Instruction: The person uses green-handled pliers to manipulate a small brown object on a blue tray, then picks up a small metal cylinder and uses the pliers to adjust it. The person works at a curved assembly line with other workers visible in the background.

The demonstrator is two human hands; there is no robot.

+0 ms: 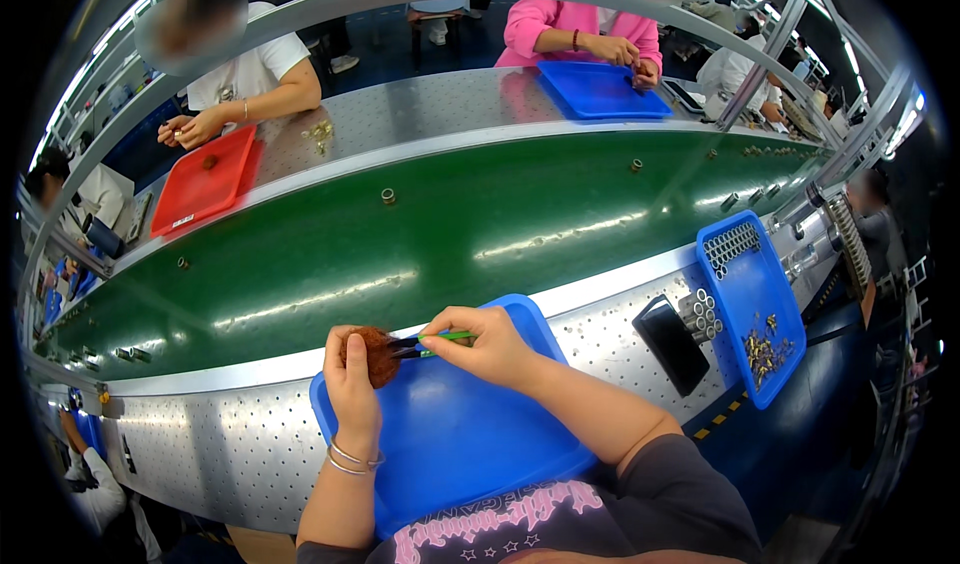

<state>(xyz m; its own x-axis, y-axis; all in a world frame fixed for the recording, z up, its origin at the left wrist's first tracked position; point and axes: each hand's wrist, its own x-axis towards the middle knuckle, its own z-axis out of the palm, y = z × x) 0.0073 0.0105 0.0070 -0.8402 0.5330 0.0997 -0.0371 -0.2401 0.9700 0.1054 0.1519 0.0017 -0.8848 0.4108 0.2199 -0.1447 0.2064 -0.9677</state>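
My left hand point(350, 379) is closed round a rough, reddish-brown rounded piece point(381, 358); its exact kind I cannot make out. From the right, my right hand point(488, 344) pinches a tool that looks like tweezers point(452, 336), with green handles and dark tips. Those tips point left and meet the side of the brown piece, though whether they grip anything there is too small to tell. Both hands are above the far part of a blue tray point(455, 434), which lies on the perforated metal bench in front of me.
Beyond the bench runs a green conveyor belt point(430, 254) carrying small metal rings. To my right are a black phone point(671, 345), several metal rings point(703, 314) and a blue tray point(757, 304) of rings and brass-coloured parts. Co-workers sit across the belt with a red tray point(205, 184) and another blue tray point(600, 92).
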